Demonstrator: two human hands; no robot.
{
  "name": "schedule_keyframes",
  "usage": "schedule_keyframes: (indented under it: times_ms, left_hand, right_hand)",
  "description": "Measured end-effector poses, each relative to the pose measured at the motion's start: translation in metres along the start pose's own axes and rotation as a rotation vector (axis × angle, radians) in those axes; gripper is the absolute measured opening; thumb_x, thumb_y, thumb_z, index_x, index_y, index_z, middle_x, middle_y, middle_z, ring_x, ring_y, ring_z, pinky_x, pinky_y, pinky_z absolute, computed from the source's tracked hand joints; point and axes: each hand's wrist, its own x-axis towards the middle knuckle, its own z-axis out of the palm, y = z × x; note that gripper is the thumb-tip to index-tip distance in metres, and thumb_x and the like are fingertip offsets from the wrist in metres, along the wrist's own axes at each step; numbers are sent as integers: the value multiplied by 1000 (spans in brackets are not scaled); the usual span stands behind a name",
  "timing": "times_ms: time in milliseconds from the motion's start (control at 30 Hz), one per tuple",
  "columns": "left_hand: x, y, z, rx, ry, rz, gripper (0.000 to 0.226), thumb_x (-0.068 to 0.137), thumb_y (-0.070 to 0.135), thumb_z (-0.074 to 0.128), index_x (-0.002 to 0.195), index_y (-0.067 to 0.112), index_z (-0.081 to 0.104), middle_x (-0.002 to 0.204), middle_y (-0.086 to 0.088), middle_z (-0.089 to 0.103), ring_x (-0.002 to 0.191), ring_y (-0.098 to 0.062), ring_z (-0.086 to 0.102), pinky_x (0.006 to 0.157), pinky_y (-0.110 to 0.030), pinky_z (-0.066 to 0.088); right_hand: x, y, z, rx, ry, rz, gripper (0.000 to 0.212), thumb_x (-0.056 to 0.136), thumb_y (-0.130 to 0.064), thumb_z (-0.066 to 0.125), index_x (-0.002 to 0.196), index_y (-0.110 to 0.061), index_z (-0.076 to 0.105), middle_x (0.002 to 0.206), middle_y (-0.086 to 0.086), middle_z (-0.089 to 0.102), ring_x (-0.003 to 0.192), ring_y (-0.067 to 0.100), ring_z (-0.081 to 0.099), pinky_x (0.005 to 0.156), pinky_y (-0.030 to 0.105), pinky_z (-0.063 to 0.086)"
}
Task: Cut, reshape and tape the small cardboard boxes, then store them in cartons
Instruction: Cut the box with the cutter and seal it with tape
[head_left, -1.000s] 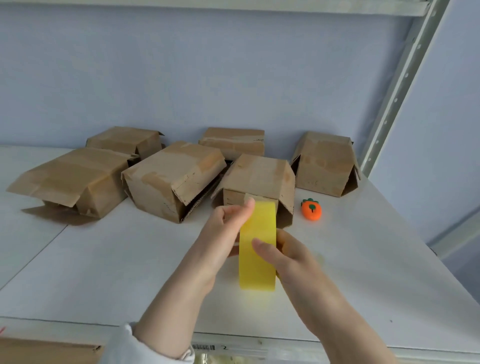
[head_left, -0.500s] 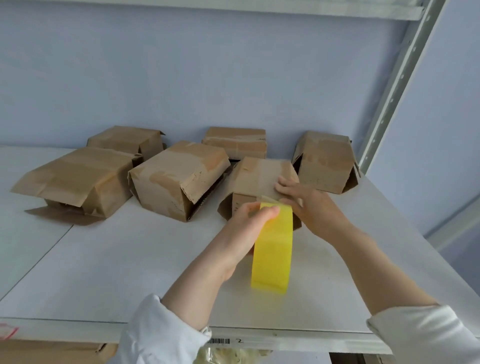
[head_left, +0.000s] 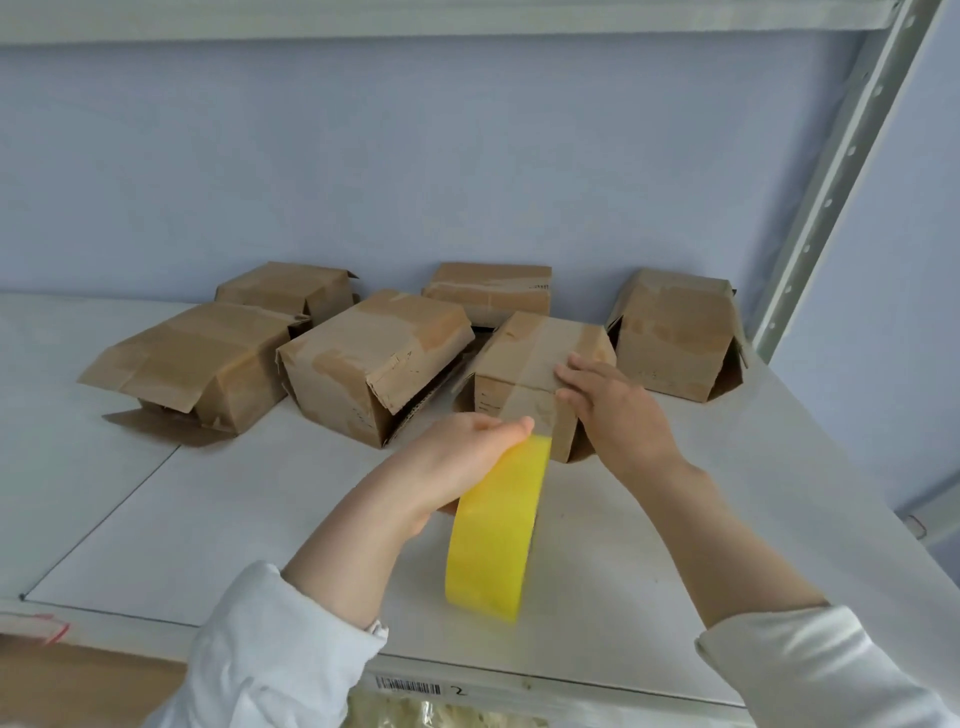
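Note:
A yellow tape roll (head_left: 493, 530) stands on edge on the white shelf (head_left: 208, 519), and my left hand (head_left: 457, 457) grips its top. A clear strip of tape runs from the roll up over the near small cardboard box (head_left: 530, 369). My right hand (head_left: 608, 410) lies flat with straight fingers on that box's top right edge, pressing the tape down. Several other small brown boxes sit behind and to the left, among them a middle box (head_left: 363, 364) and a left box with a loose flap (head_left: 197, 364).
Two more boxes stand against the blue wall at the back (head_left: 488, 291) and one at the right (head_left: 675, 338). A metal shelf post (head_left: 831, 171) rises at the right. The shelf's front edge bears a barcode label (head_left: 410, 686).
My right hand left the roll, reached onto the near box and now presses on its top. The left hand and roll shifted slightly right; the orange toy is now hidden behind my right hand.

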Motion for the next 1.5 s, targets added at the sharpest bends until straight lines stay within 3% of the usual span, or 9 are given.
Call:
schedule_keyframes:
  times_ms: [167, 367, 600, 800, 933, 1033, 1267, 1367, 1500]
  left_hand:
    - [-7, 8, -3, -254, -175, -97, 40, 95, 37, 47, 121, 7, 52, 104, -23, 67, 78, -31, 67, 80, -41, 54]
    - [-5, 6, 0, -309, -160, -51, 30, 96, 32, 46, 117, 10, 47, 94, -22, 70, 70, -31, 68, 80, -44, 54]
    - [-5, 2, 2, -350, -168, -23, 28, 97, 31, 44, 118, 13, 45, 89, -20, 71, 67, -30, 68, 65, -35, 55]
    - [-1, 2, 3, -357, -169, -10, 28, 97, 32, 43, 118, 14, 45, 89, -21, 71, 67, -31, 68, 65, -36, 55]
    - [-1, 1, 3, -349, -168, -3, 29, 97, 31, 43, 119, 13, 44, 89, -22, 71, 66, -31, 68, 67, -36, 55]
    - [-3, 1, 3, -333, -169, 14, 28, 98, 31, 41, 119, 13, 43, 89, -22, 71, 66, -31, 67, 67, -37, 54]
    - [-6, -3, 3, -334, -150, 54, 27, 98, 31, 42, 118, 14, 46, 83, -16, 72, 66, -30, 68, 71, -39, 56]
    - [-9, -3, 4, -312, -125, 54, 27, 97, 33, 44, 117, 16, 48, 69, -4, 73, 59, -20, 69, 58, -26, 55]
    - [-13, -2, 4, -343, -138, 43, 25, 97, 32, 43, 115, 15, 45, 87, -19, 72, 68, -32, 68, 72, -38, 55]
  right_hand:
    - [3, -3, -13, 48, -127, -5, 37, 99, -26, 43, 135, -23, 49, 149, -7, 36, 135, 14, 34, 101, 20, 24]
    - [-15, 48, -38, 58, 113, 264, 35, 94, -26, 54, 127, -16, 57, 133, 3, 55, 124, 24, 47, 95, 26, 37]
    - [-14, 72, -15, -208, -193, 285, 43, 97, -31, 46, 139, -22, 45, 147, 3, 36, 136, 29, 25, 108, 35, 23]
    - [-12, 70, -12, -177, -144, 376, 30, 96, -29, 49, 123, -17, 55, 123, 9, 51, 115, 27, 40, 91, 31, 35]
    - [-17, 61, -23, -178, -323, 360, 53, 92, -16, 56, 140, -25, 35, 132, 11, 37, 117, 28, 43, 99, 34, 40]
    - [-21, 54, -31, -167, -445, 408, 57, 90, -14, 58, 141, -26, 36, 132, 12, 30, 102, 25, 47, 86, 26, 44]
    - [-31, 2, -57, 689, 206, 354, 19, 84, -14, 68, 90, -21, 51, 102, 3, 63, 96, 20, 58, 78, 26, 48]
    - [-26, -28, -57, 1104, 141, 395, 5, 91, -12, 57, 96, -13, 54, 108, 13, 62, 90, 20, 65, 75, 29, 56]
    - [-22, -41, -47, 1461, -41, 656, 19, 94, -10, 53, 108, 2, 58, 112, 19, 58, 80, 21, 64, 50, 19, 54]
